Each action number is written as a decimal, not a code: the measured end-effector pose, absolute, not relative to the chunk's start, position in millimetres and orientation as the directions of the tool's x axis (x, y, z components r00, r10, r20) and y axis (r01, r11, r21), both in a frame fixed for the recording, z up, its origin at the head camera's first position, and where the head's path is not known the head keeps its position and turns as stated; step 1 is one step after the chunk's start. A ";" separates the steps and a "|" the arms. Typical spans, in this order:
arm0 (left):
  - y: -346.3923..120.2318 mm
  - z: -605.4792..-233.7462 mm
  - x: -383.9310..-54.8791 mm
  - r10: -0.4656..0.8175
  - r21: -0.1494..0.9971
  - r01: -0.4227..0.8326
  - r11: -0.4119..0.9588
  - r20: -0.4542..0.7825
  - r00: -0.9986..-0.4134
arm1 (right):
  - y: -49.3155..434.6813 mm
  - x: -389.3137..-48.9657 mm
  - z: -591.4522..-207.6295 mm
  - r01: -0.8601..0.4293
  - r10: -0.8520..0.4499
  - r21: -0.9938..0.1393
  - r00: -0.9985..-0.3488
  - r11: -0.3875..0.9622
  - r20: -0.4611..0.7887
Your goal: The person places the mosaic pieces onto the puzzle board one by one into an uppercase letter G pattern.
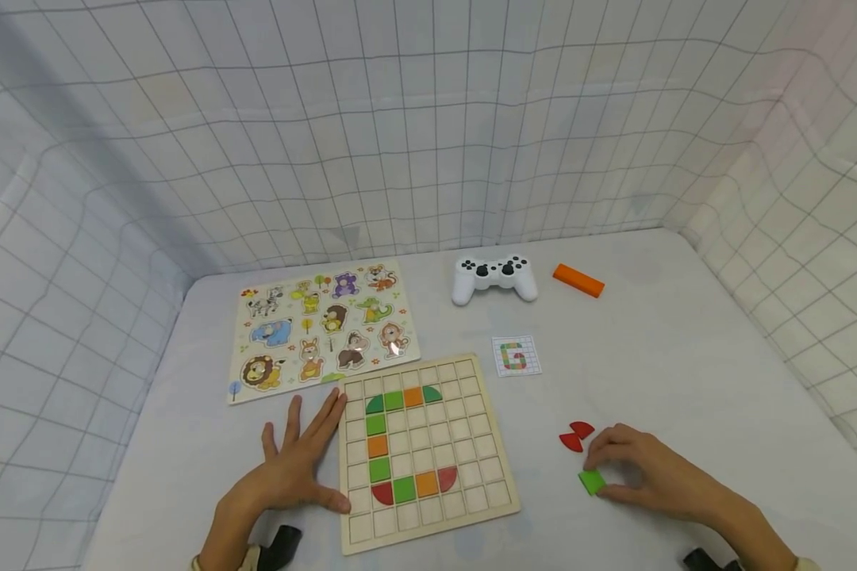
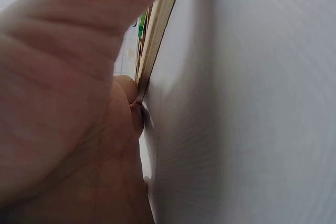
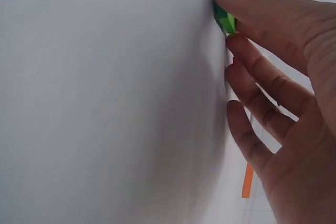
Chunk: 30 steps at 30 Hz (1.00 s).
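Note:
My left hand (image 1: pixel 293 472) lies with fingers spread at the left edge of a wooden grid board (image 1: pixel 464 507), thumb and fingertips touching its rim. Coloured tiles sit in the board's squares: green and orange squares, dark green rounded corners at the top, red ones at the bottom. To the right of the board, my right hand (image 1: pixel 646 472) pinches a green square tile (image 1: pixel 592 481) between thumb and fingers at the table surface. That green tile (image 3: pixel 224 11) also shows under the thumb in the right wrist view. Two red quarter-round tiles (image 1: pixel 582 429) lie just beyond it.
A small pattern card (image 1: pixel 516 356) lies right of the board's top corner. An animal puzzle (image 1: pixel 324 325) lies behind the board, close to its upper left corner. At the back are a white game controller (image 1: pixel 494 277) and an orange bar (image 1: pixel 578 280). Checked cloth walls (image 1: pixel 428 143) surround the table.

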<state>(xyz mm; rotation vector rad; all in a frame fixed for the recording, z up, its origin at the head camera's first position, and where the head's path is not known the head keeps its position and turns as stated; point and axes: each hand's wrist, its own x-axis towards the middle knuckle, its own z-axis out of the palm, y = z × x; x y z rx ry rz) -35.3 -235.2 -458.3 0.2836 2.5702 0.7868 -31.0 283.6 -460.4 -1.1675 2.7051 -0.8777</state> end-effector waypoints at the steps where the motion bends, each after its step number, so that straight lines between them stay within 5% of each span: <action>1: -234.9 -457.9 -35.5 0.312 0.567 0.064 0.821 -0.351 -0.883 | 282.1 -31.6 -459.9 -0.653 -0.688 -0.519 -0.708 0.552 0.160; 22: -232.5 -456.5 -36.2 0.289 0.547 0.032 0.836 -0.391 -0.874 | 181.7 -65.1 -456.0 -0.804 -0.778 -0.461 -0.543 0.375 0.315; 30: -234.2 -459.4 -35.4 0.291 0.560 0.043 0.827 -0.362 -0.885 | 147.1 -72.2 -455.9 -0.806 -0.788 -0.442 -0.543 0.394 0.290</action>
